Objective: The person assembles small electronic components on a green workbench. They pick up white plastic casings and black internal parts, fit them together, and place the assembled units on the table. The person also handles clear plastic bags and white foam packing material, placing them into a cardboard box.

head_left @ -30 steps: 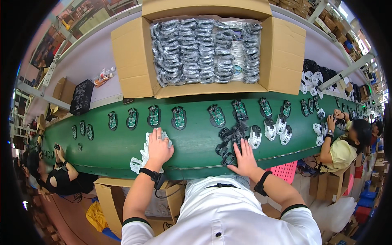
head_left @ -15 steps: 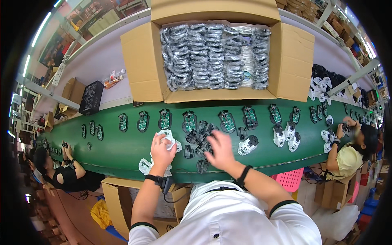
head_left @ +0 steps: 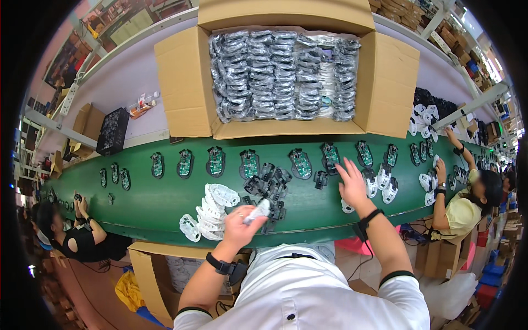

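My left hand [head_left: 240, 228] is closed on a white mouse shell [head_left: 257, 212], a little smeared by motion, in front of a heap of black plastic parts [head_left: 269, 184]. Fanned-out white mouse shells [head_left: 210, 214] lie just left of that hand. Further right, my right hand [head_left: 353, 186] reaches over the belt with fingers stretched and apart. Its fingertips are close to a mouse base with a green circuit board [head_left: 330, 155]; whether they touch it I cannot tell. Below the palm, a white shell [head_left: 347, 207] is partly hidden. More white shells with black parts [head_left: 389, 190] lie beside it.
A row of mouse bases with boards [head_left: 215, 160] runs along the green conveyor [head_left: 159, 206]. Behind stands an open carton [head_left: 286, 130] packed with bagged items. Co-workers sit at left [head_left: 82, 225] and right [head_left: 467, 198]. Another open carton [head_left: 144, 269] stands below the belt's front edge.
My left hand has moved toward me and right, and a white shell shows in it. My right hand has left the black heap and moved right toward the bases and shells.
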### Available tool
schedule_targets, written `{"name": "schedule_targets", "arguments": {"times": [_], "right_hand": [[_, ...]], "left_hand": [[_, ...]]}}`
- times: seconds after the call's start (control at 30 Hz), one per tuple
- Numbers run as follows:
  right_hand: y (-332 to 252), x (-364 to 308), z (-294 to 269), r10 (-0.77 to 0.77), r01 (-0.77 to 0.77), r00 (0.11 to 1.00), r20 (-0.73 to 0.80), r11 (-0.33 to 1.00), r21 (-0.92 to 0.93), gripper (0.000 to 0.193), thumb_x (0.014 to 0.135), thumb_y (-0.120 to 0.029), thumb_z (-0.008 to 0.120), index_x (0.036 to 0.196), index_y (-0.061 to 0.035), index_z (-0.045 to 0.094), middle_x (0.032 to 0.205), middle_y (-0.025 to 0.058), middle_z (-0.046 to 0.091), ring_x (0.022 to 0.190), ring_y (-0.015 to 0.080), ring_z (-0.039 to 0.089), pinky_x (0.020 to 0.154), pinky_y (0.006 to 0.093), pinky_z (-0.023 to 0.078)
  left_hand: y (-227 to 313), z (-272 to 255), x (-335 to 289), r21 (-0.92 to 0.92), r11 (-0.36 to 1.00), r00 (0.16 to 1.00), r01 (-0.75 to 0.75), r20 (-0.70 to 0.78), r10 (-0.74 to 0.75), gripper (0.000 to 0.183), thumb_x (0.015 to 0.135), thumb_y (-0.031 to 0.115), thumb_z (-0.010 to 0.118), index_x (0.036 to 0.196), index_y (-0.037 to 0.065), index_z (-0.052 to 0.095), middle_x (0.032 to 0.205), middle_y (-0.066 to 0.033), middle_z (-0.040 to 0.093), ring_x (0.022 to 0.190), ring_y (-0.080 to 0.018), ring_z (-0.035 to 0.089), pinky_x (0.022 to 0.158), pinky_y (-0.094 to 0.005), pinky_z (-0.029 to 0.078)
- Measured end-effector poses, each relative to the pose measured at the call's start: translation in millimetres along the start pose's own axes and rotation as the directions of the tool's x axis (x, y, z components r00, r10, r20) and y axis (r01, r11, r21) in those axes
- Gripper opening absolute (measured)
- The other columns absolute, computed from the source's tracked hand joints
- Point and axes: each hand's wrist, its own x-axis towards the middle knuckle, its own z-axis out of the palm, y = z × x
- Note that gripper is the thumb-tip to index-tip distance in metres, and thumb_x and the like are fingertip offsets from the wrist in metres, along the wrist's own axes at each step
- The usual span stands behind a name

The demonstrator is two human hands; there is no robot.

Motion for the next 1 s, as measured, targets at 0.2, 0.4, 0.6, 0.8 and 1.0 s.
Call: {"name": "schedule_targets", "arguments": {"times": [0.2,0.4,0.6,0.8,1.0], "right_hand": [[5,40,34,-0.008,0.006,0.997,0.073,1.0,0.026,0.047,0.078,-0.01,0.073,0.124,-0.0123,0.064,0.131,0.0127,0.06,0.124,0.0354,0.054,0.107,0.0456,0.044],[-20,5,26,0.046,-0.032,0.986,-0.162,0.995,0.09,0.035,0.081,-0.015,0.072,0.115,-0.0094,0.066,0.114,0.014,0.063,0.107,0.0341,0.06,0.093,0.0434,0.051],[-54,-39,42,0.585,-0.624,0.781,0.218,0.732,0.273,0.035,0.084,-0.029,0.071,0.11,-0.0042,0.069,0.116,0.0201,0.063,0.102,0.0336,0.063,0.089,0.0417,0.052],[-68,-50,8,-0.056,0.018,0.97,0.235,0.987,0.161,0.062,0.078,-0.018,0.074,0.136,-0.0115,0.056,0.145,0.0214,0.046,0.133,0.0375,0.044,0.111,0.0489,0.038],[-30,-61,15,-0.055,0.017,0.957,0.286,0.991,0.135,0.067,0.075,-0.024,0.081,0.135,-0.0099,0.057,0.146,0.0201,0.047,0.128,0.0381,0.05,0.105,0.0453,0.046]], "left_hand": [[-20,5,-14,0.278,0.959,0.992,0.054,0.097,-0.084,0.039,0.08,0.021,0.084,0.109,0.002,0.067,0.09,-0.0152,0.073,0.076,-0.0308,0.072,0.069,-0.0378,0.056],[-19,3,-39,0.463,0.848,0.934,0.257,0.107,-0.341,0.058,0.079,0.015,0.072,0.132,0.0,0.055,0.094,-0.0166,0.073,0.082,-0.0363,0.071,0.075,-0.0424,0.057],[-27,12,-46,0.175,0.959,0.974,0.225,-0.02,-0.225,0.034,0.086,0.008,0.064,0.118,-0.001,0.067,0.098,-0.0185,0.072,0.09,-0.0346,0.07,0.079,-0.0414,0.055],[-5,2,-21,-0.042,0.926,0.925,0.375,-0.05,-0.376,0.034,0.095,0.007,0.06,0.128,-0.003,0.061,0.108,-0.0159,0.072,0.095,-0.0213,0.069,0.086,-0.0327,0.053],[45,6,11,-0.739,0.429,0.807,0.519,0.258,-0.531,0.042,0.095,0.007,0.065,0.133,-0.007,0.056,0.115,-0.0112,0.07,0.101,-0.0138,0.066,0.09,-0.0298,0.052]]}}
